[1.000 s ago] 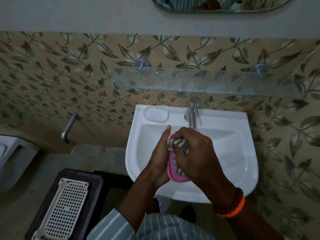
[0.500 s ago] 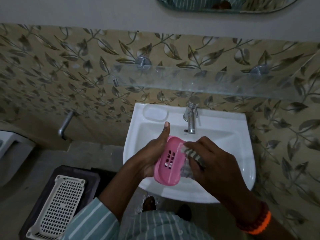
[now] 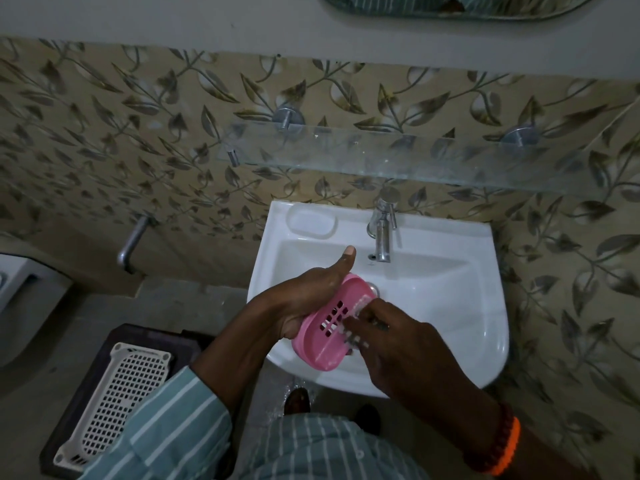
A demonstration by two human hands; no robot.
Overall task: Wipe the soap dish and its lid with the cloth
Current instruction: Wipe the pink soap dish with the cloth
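Note:
A pink oval soap dish [image 3: 323,336] with a grid of drain slots is held tilted over the white basin [image 3: 450,306]. My left hand [image 3: 304,299] grips it from the left edge and underneath, thumb pointing up. My right hand [image 3: 398,348] pinches a small striped cloth [image 3: 356,315] and presses it on the dish's right side beside the slots. Most of the cloth is hidden under my right fingers. No lid is in view.
A metal tap [image 3: 382,233] stands at the basin's back, with a moulded soap recess [image 3: 313,221] to its left. A glass shelf [image 3: 398,157] runs above. A white perforated tray [image 3: 117,403] lies on a dark stool at lower left.
The dish has turned from edge-on to show its slotted face. My right hand with the cloth slid down from the top of the dish to its right side.

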